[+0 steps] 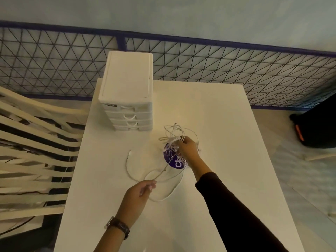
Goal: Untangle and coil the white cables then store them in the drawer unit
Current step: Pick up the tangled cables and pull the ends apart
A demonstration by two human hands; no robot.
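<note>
A tangle of white cables (172, 135) lies in the middle of the white table (227, 124), partly over a round purple sticker (175, 161). My right hand (188, 145) grips the knotted bunch from the right and lifts it slightly. Loose loops trail toward me, and one free plug end (129, 153) rests to the left. My left hand (140, 192) pinches a strand of the trailing cable between thumb and fingers. The white drawer unit (127, 91) stands at the table's far left with all its drawers closed.
A white slatted chair (32, 160) stands left of the table. A blue wire-mesh fence (236, 66) runs behind the table. A black bag with an orange strip (316, 124) sits on the floor at the right.
</note>
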